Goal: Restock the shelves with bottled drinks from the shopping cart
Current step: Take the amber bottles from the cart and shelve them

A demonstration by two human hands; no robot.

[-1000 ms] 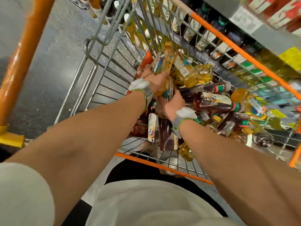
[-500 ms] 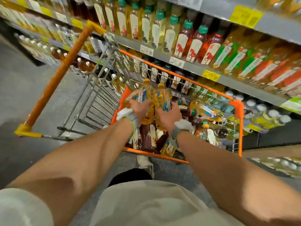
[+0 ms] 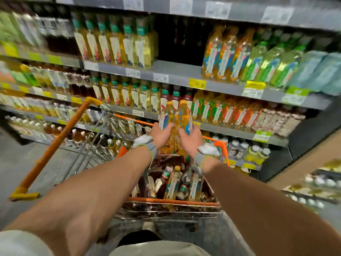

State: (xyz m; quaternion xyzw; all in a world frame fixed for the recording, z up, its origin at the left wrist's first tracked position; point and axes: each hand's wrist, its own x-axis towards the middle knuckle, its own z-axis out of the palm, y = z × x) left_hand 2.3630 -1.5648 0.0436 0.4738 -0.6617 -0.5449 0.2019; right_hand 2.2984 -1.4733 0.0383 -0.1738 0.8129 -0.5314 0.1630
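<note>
1. The left hand (image 3: 162, 134) and right hand (image 3: 190, 138) are each curling fingers round one of two yellow bottles (image 3: 176, 115). They are holding them upright and pressed side by side, near centre view, above the shopping cart (image 3: 173, 201). Carrying the pair together is probably saving a trip.
2. The caps are pointing toward 12 o'clock, likely so the bottles are arriving ready to stand.
3. A dark gap (image 3: 177, 45) is showing at 12 o'clock, beside similar-looking bottles (image 3: 225, 52) at 1 o'clock. That is looking like the probable destination.
4. Loose bottles (image 3: 173, 182) are lying jumbled in the cart at 6 o'clock.
5. Grey shelves (image 3: 177, 74) carrying price tags (image 3: 197, 83) are filling the upper view. The grey floor (image 3: 22, 159) is showing at 8 o'clock, under the cart's orange handle (image 3: 55, 146).
</note>
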